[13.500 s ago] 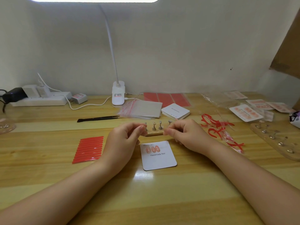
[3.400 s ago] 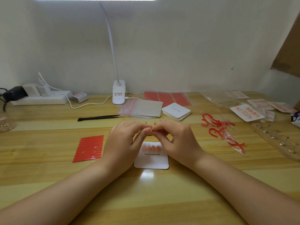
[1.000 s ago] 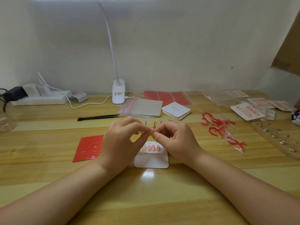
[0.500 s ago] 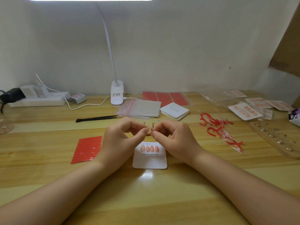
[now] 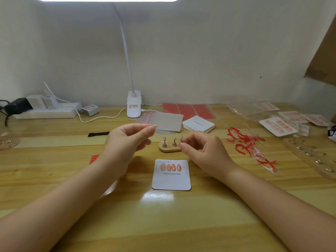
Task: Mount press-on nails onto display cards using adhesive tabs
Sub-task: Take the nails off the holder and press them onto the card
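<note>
— Both hands are up off the desk, see? Her left hand [image 5: 127,140] is raised with thumb and forefinger drawn together at the tips; if something is pinched there, it's too small for me to make out. Could be nothing at all.

— And the right hand [image 5: 201,151]?

— Fingers curled, thumb and forefinger closed at the top of the rightmost metal peg on the little wooden stand [image 5: 170,148]. Whether it's gripping the peg or some tiny piece on it, I can't tell from where I'm standing.

— Where's the card?

— Flat on the wooden desk [image 5: 163,224], just in front of the stand, between her two forearms. White display card [image 5: 171,179], "Handmade Nail" printed on it, four pink nails [image 5: 171,167] stuck in a row above the words.

— What else is lying about?

— A stack of blank cards [image 5: 198,123] behind the stand, beside a pile of clear bags [image 5: 163,121]. Red sheets [image 5: 189,110] further back by the wall, near the base of the white lamp [image 5: 134,106]. Curly red strips [image 5: 245,142] in a heap to the right, finished cards in sleeves [image 5: 278,126] beyond them, and a second, longer stand [image 5: 312,157] at the right edge. On the left, a power strip [image 5: 47,111], a black tool [image 5: 98,134] partly behind her left hand, and a bit of red tabs [image 5: 93,158] peeking from under her wrist.
</note>
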Motion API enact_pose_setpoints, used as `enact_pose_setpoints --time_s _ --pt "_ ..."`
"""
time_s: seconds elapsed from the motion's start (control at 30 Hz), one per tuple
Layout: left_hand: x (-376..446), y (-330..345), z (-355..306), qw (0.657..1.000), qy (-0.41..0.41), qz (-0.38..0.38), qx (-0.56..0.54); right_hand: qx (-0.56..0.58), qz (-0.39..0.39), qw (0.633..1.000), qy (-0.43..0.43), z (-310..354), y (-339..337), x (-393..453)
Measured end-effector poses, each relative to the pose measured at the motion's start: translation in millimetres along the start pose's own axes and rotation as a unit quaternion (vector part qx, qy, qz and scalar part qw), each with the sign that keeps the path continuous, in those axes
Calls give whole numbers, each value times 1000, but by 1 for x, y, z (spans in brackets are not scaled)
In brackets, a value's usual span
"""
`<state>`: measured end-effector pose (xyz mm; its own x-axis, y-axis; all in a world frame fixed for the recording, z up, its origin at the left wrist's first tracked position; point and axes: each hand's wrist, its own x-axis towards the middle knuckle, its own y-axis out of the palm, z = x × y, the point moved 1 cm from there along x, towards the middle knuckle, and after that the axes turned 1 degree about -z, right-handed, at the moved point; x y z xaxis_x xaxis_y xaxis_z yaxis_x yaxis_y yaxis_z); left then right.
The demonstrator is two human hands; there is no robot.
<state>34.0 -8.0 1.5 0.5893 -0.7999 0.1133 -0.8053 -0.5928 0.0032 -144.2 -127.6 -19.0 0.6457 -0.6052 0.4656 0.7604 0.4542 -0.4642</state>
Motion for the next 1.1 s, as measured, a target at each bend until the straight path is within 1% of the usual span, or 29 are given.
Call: enact_pose_setpoints --time_s 0.2,0.27,0.33,0.43,0.5,0.73,0.9,1.0,1.03,1.1 --pt "-9 12 3 1000 -6 6 5 45 -127 990 52 -12 -14 9" --pt "-13 16 5 1000 3 8 21 50 -156 983 77 -17 -19 12" --pt "-16 19 6 999 19 -8 30 31 -173 980 90 -22 -22 14" --pt "-19 20 8 996 59 -42 47 -7 -182 977 115 -28 -25 15" --pt "-22 21 9 995 71 -44 58 -36 -175 975 133 -32 -26 16" --pt "-23 23 9 995 64 -38 71 -148 -110 969 166 -39 -24 19" --pt "-23 22 9 994 63 -39 84 -168 -110 965 168 -39 -23 19" --pt "-22 21 10 994 63 -38 87 -185 -138 957 177 -35 -22 18" --pt "-22 21 10 993 63 -39 88 -187 -160 956 162 -32 -22 17" --pt "-22 20 10 994 63 -46 81 -186 -197 958 93 -20 -21 13"
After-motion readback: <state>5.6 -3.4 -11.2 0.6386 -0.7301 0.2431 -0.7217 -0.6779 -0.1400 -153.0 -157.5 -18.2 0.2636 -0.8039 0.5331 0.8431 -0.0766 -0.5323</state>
